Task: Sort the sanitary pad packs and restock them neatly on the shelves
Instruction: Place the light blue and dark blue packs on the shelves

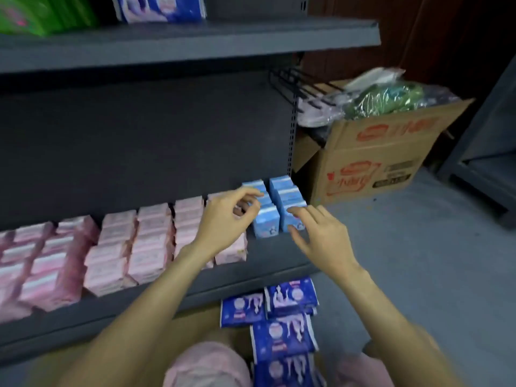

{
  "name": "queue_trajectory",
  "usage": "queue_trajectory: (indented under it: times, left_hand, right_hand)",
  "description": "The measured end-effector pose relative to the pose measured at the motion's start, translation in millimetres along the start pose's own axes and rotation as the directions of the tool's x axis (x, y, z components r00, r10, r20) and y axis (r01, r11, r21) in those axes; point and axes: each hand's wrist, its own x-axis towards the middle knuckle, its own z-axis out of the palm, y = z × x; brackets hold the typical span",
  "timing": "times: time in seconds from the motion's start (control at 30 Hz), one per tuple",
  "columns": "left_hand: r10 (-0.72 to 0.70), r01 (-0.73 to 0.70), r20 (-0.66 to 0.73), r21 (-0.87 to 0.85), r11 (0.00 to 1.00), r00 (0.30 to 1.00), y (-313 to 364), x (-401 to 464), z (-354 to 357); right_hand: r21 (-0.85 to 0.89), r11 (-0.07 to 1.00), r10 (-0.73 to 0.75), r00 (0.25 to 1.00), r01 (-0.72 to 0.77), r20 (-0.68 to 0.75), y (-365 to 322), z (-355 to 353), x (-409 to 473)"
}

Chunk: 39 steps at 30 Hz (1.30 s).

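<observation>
- The step in hand looks to be squaring up the light-blue packs [275, 203], which stand in two short rows at the right end of the middle shelf [167, 297], right of frame centre.
- The left hand [227, 219] hovers at the rows' left side with fingers loosely curled and gripping nothing; the right hand [318, 233] has relaxed, spread fingers at the front right pack, though I cannot tell whether it touches.
- To do it well, press both sides inward evenly and keep the fronts level with the pink packs [145, 241] alongside.
- The blue packs are small, upright, glossy soft blocks, likely to tip if nudged hard.
- Dark-blue packs [282, 328] lie on the floor at lower centre, not yet shelved.
</observation>
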Motion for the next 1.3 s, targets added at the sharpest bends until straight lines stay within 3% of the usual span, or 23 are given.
queue_trajectory:
  times: [0.07,0.17,0.27,0.37,0.43,0.5,0.6,0.73,0.83,0.97,1.03,1.17,1.3]
  left_hand:
    - [-0.102,0.093,0.172,0.059,0.994,0.980,-35.4,-24.9,31.4]
    - [-0.252,0.230,0.327,0.105,0.968,0.911,-81.4,-60.2,73.1]
    - [-0.366,0.348,0.430,0.123,0.929,0.825,-113.3,-98.0,113.0]
    - [-0.434,0.381,0.520,0.212,0.900,0.736,-138.2,-137.3,150.8]
    - [-0.481,0.402,0.547,0.266,0.876,0.685,-151.4,-159.3,167.6]
    - [-0.513,0.431,0.549,0.284,0.857,0.660,-165.2,-172.2,179.1]
    - [-0.532,0.430,0.558,0.316,0.846,0.637,-177.2,-178.8,188.6]
    - [-0.541,0.368,0.720,0.406,0.837,0.436,-185.1,-187.7,202.9]
    - [-0.512,0.279,0.767,0.432,0.858,0.387,-186.0,-190.8,215.1]
    - [-0.498,0.250,0.759,0.430,0.867,0.419,-177.8,-186.5,233.3]
    - [-0.480,0.267,0.733,0.398,0.878,0.482,-174.1,-187.2,239.5]
    - [-0.491,0.380,0.629,0.315,0.870,0.602,-174.6,-192.5,241.9]
    - [-0.462,0.498,0.647,0.144,0.855,0.607,-179.5,-195.4,241.7]
  right_hand:
    - [-0.020,0.986,0.167,0.970,-0.166,0.176,9.4,21.7,-46.9]
    - [-0.027,0.939,0.314,0.822,-0.343,0.475,17.7,49.4,-104.5]
    - [-0.085,0.834,0.438,0.559,-0.546,0.704,18.3,72.7,-153.8]
    - [-0.159,0.696,0.482,0.292,-0.700,0.826,14.2,96.3,-196.7]
    - [-0.184,0.653,0.426,0.156,-0.735,0.891,9.3,107.3,-217.2]
    - [-0.206,0.651,0.371,0.070,-0.730,0.926,6.1,120.3,-232.3]
    - [-0.257,0.600,0.406,0.012,-0.758,0.914,5.2,134.4,-244.3]
    - [-0.226,0.351,0.519,-0.013,-0.908,0.855,10.7,141.9,-251.2]
    - [-0.220,0.198,0.589,-0.063,-0.955,0.806,19.5,140.1,-251.0]
    - [-0.219,0.014,0.691,-0.149,-0.976,0.707,26.9,142.2,-252.1]
    - [-0.233,-0.070,0.716,-0.212,-0.970,0.665,25.9,145.8,-255.9]
    - [-0.128,-0.404,0.655,-0.385,-0.906,0.651,20.2,151.9,-266.3]
    - [0.039,-0.502,0.598,-0.315,-0.864,0.737,6.7,152.1,-272.7]
